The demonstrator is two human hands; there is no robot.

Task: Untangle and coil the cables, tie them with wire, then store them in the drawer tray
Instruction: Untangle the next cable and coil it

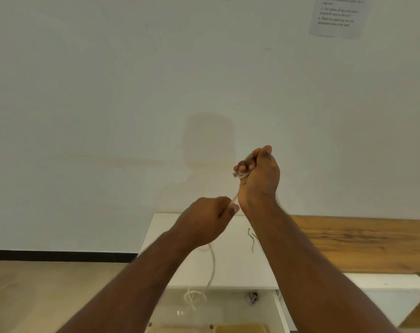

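Observation:
My right hand (259, 175) is raised in front of the wall, its fingers curled round the plug end of a white cable (212, 263). Just below and left of it, my left hand (205, 223) pinches the same cable between thumb and fingers. A short taut stretch runs between the two hands. From my left hand the cable hangs down and ends in a loose tangle (192, 298) inside the open drawer (280, 306). A thin dark tie wire (251, 239) lies on the white cabinet top (240, 265), right of the hanging cable.
A wooden desktop (362, 243) runs to the right of the white cabinet. In the drawer there is a small grey item (252, 296) and a yellow tray edge (240, 329) at the bottom. A printed sheet (340, 15) hangs on the wall, top right.

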